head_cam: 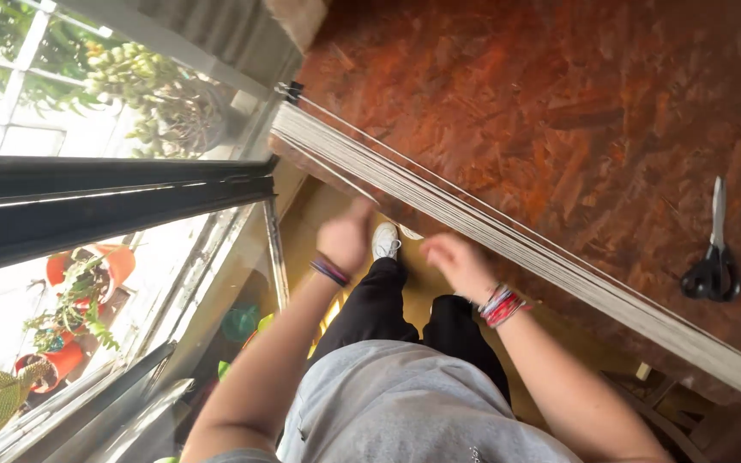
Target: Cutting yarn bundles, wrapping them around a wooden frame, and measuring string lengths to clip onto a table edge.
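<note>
The left hand (pixel 346 236) is curled up, close to the thin cords (pixel 336 167) by the long stack of pale slats (pixel 508 236). The right hand (pixel 459 264) is half open just under the slats; both are blurry. Black scissors (pixel 713 257) lie on the brown desk (pixel 559 94).

I'm scanning the whole view now and I see no packages, labels, signs or screens anywhere.

scissors (pixel 713 257) on board (pixel 576 111), right of slats (pixel 508 236)
</note>
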